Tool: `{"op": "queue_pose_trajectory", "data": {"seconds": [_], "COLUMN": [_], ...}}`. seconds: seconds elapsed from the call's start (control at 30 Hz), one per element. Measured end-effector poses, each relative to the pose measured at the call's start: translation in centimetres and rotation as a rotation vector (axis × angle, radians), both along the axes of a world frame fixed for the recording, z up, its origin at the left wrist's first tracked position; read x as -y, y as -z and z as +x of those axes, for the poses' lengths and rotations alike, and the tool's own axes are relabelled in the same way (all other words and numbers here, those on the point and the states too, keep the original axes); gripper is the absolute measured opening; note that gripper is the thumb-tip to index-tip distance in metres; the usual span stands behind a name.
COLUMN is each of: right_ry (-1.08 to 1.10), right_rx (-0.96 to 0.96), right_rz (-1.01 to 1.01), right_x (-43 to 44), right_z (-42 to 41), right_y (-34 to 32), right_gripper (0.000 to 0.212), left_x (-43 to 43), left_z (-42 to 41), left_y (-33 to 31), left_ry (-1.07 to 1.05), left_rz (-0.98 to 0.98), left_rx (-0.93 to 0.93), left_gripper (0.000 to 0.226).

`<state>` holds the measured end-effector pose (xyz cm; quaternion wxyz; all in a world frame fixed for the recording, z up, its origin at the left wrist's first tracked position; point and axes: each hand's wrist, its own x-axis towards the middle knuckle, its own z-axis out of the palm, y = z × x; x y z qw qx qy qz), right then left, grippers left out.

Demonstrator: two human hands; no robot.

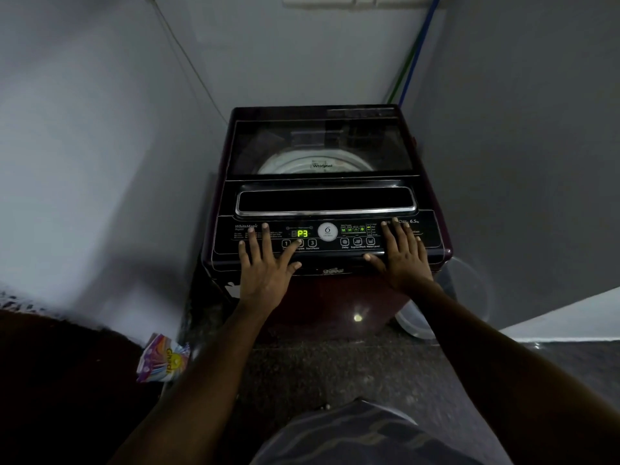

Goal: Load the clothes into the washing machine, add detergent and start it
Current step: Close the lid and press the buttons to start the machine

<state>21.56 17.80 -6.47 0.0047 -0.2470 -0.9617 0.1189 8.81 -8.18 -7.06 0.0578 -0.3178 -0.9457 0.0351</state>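
Patterned grey cloth (355,437) fills the bottom centre of the frame, closest to the lens, and two bare forearms reach up from either side of it toward the middle.

On the left hand (265,273) the fingers (266,234) are spread and flat, gripping nothing; the index fingertip lies on the row of numbered buttons (312,243), at the second one, just below the green display (302,233) that reads P3. The thumb rests on the front edge of the panel. On the right hand (404,260) the fingers are likewise splayed open and empty, lying flat on the right end of the control panel (432,234), with the thumb at its front lip.

Both hands rest on the washing machine (322,297), a dark maroon top-loader at the centre of the frame, pushed into a corner between grey walls. Its glass lid (318,146) is down, and a pale drum rim shows through it. No clothes can be made out through the glass.

Low and left of the machine, a colourful detergent packet (163,359) lies on the dark floor. At the machine's right side, a translucent tub (466,297) stands against the wall. Green and blue hoses (414,52) run up the corner at upper right.
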Motion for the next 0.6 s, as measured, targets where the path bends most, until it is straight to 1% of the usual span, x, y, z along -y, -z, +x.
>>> {"op": "queue_pose_trajectory", "data": {"seconds": [0.27, 0.6], "right_ry": [-0.008, -0.002], "right_rx": [-0.001, -0.004], "right_rz": [0.004, -0.015], "right_x": [0.0, -0.31], "right_z": [-0.01, -0.15], "right_y": [0.06, 0.42], "right_gripper": [0.088, 0.092], "left_x": [0.01, -0.15], "left_z": [0.13, 0.08], "left_y": [-0.14, -0.64], "left_ry": [0.004, 0.01], "left_rz": [0.015, -0.075], "left_rx": [-0.01, -0.006], "left_gripper": [0.062, 0.059]}}
